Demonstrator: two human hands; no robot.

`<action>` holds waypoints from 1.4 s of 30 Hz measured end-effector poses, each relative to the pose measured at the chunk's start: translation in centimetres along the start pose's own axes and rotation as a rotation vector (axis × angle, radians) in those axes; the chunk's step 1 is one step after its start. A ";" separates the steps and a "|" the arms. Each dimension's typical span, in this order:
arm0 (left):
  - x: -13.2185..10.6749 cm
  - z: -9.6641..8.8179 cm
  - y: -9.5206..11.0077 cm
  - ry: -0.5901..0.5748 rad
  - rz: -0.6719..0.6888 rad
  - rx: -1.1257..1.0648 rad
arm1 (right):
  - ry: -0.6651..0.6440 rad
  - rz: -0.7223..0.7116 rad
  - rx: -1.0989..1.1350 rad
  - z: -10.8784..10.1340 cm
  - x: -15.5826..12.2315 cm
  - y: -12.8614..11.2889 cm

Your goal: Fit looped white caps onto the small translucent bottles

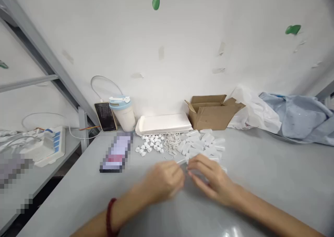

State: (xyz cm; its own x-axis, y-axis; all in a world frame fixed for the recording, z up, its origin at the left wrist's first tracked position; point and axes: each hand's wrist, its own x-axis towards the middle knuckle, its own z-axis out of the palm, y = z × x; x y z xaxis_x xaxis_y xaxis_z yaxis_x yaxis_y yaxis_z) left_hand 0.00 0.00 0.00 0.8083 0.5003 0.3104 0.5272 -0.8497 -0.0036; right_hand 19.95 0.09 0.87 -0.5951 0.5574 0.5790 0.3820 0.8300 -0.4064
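My left hand [167,179], smeared by motion, is closed with its fingers curled; a small translucent plastic tube [182,161] pokes out at its fingertips. Close beside it, my right hand [210,178] has thumb and fingertips drawn together, and what they pinch is too small to make out. Just beyond the hands lies a loose heap of clear plastic tubes [197,145], partly covered by my right hand. Left of that heap is a tangle of thin off-white strips [171,142], and further left are several small white caps [150,145].
Along the wall stand a propped phone [106,116], a lidded cup [125,115], a white tray-like stack [165,123], an open cardboard box [211,117], a white plastic bag [257,108] and blue fabric [297,115]. A second phone [116,153] lies on the grey table [261,174].
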 end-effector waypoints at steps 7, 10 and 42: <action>-1.1 -3.1 -4.8 0.095 -0.638 -0.137 | -0.027 0.123 -0.162 -0.6 -0.4 2.9; -1.3 -2.2 -5.0 0.056 -0.586 -0.157 | -0.070 0.091 -0.250 -0.2 -0.5 3.6; 0.2 -1.6 -3.0 0.121 -0.735 -1.185 | 0.216 0.321 0.074 -0.1 -0.4 1.2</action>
State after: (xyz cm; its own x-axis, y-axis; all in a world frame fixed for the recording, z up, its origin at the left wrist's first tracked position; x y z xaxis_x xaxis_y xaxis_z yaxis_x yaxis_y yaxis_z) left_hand -1.78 2.37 1.63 0.3877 0.9213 -0.0299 0.2337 -0.0669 0.9700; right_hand 20.72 0.83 0.23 -0.2884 0.7865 0.5461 0.4677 0.6134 -0.6364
